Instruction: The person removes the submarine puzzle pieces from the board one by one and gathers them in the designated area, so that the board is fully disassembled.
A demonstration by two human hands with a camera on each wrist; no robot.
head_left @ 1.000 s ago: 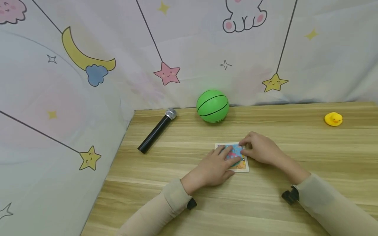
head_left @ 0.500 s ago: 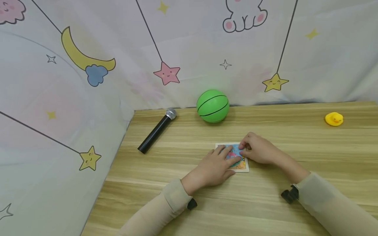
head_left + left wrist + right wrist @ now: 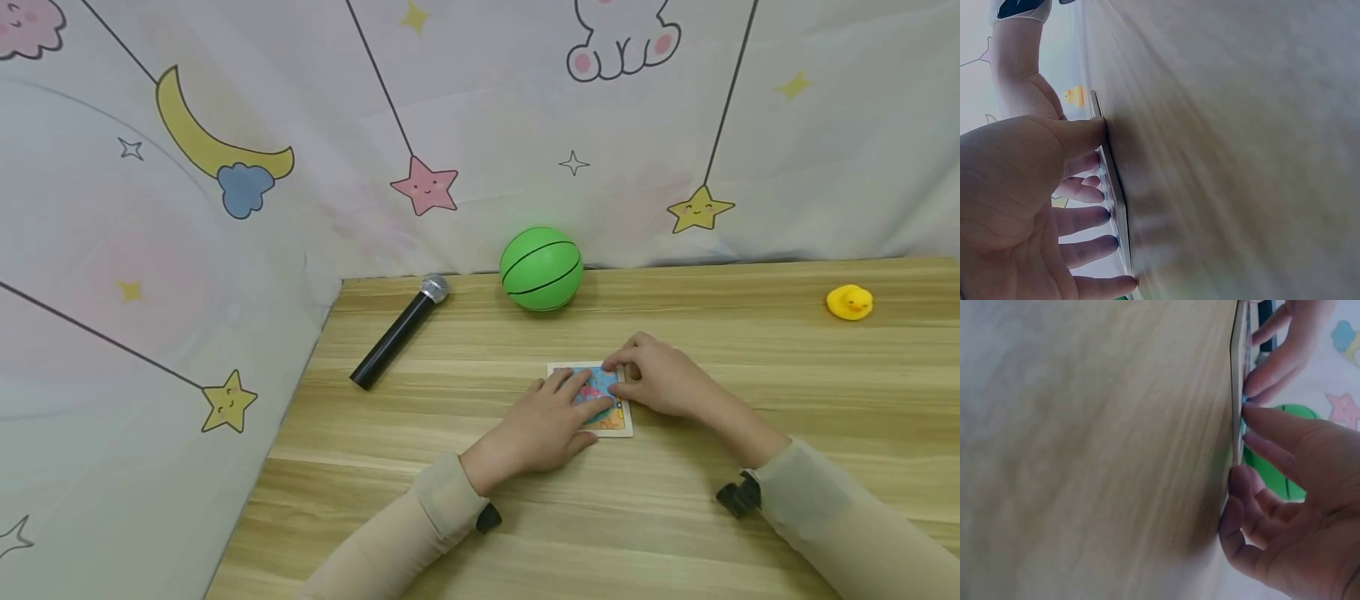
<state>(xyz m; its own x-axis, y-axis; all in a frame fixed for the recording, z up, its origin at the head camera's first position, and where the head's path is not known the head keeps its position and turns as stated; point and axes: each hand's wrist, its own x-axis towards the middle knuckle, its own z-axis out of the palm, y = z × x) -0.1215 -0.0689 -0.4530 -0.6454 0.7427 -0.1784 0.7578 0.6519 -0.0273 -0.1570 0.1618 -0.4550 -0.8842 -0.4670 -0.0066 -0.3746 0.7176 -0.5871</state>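
Observation:
A thin square picture board [image 3: 609, 422] with a white border and a blue, pink and orange print lies flat on the wooden table [image 3: 525, 533]. Across its left part rests my left hand [image 3: 542, 423], fingers spread and tips on the print, covering much of the picture. At the upper right corner, the bent thumb and forefinger of my right hand [image 3: 663, 380] hold the board, tips on its face. In the right wrist view, the other fingers [image 3: 1232, 515] curl by the board's edge [image 3: 1235, 394]. The left thumb [image 3: 1094, 134] touches the near edge in the left wrist view.
A black microphone [image 3: 396, 335] with a silver head lies at the left. Against the back cloth [image 3: 480, 100] sits a green ball [image 3: 541, 269] with black lines. A yellow rubber duck [image 3: 850, 302] stands at the far right.
My right forefinger shifts very slightly to the left along the board's upper corner. The left hand and the board stay in place.

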